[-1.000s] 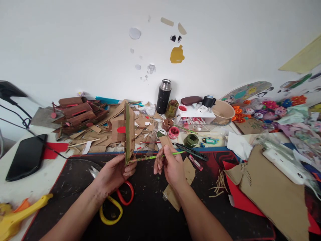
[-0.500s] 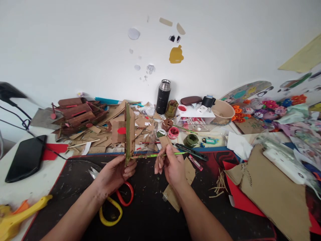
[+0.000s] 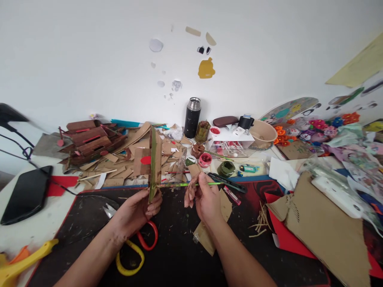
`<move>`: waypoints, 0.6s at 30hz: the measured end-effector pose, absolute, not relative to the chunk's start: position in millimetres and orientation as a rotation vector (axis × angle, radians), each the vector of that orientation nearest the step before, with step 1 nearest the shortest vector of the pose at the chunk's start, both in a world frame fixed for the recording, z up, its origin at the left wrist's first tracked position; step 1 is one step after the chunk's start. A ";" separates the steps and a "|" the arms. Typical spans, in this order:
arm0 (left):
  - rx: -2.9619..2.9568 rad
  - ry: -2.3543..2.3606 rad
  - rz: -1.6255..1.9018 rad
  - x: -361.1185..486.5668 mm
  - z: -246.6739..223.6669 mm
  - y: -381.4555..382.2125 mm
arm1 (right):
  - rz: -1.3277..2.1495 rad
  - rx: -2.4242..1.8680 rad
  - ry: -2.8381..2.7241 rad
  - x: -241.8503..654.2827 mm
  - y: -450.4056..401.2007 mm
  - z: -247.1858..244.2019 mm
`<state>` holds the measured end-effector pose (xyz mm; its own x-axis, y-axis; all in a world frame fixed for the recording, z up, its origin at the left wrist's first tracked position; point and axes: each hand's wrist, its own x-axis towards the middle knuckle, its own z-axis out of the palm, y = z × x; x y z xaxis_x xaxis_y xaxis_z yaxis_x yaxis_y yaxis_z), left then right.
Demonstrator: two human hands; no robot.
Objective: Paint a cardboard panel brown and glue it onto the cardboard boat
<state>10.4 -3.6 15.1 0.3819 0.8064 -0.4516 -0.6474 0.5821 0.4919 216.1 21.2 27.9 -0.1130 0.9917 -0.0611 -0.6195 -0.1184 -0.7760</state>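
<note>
While pinching a thin bright-green paintbrush (image 3: 217,183) snugly between thumb and fingers of the right hand (image 3: 209,198), seems to rest its tip on a tall brown cardboard piece (image 3: 157,155) with a green edge. Holds that up from below in the left hand (image 3: 134,211), fingers curled around the bottom, probably to keep it steady. Has a round dark-green paint pot (image 3: 226,173) farther out, likely for easy dipping. Touches slightly higher above the bottom end than a second ago.

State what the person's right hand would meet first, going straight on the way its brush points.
Probably the cardboard piece in the left hand: the brush in the right hand points at it. The tip overlaps its green part in this view, perhaps touching; depth is unclear.
</note>
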 end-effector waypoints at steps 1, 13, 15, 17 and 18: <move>0.254 0.714 0.934 10.4 15.1 -3.9 | 1.587 -0.721 -0.702 216.1 21.4 28.2; 0.277 0.712 0.936 10.8 12.5 -6.8 | 1.557 -0.728 -0.672 216.3 23.2 33.4; 0.281 0.714 0.934 10.7 12.0 -6.7 | 1.544 -0.730 -0.673 216.9 24.0 35.3; 0.291 0.707 0.933 10.4 11.6 -6.6 | 1.532 -0.732 -0.676 218.5 26.0 38.5; 0.295 0.704 0.933 10.1 11.6 -6.6 | 1.525 -0.730 -0.681 219.7 27.4 40.7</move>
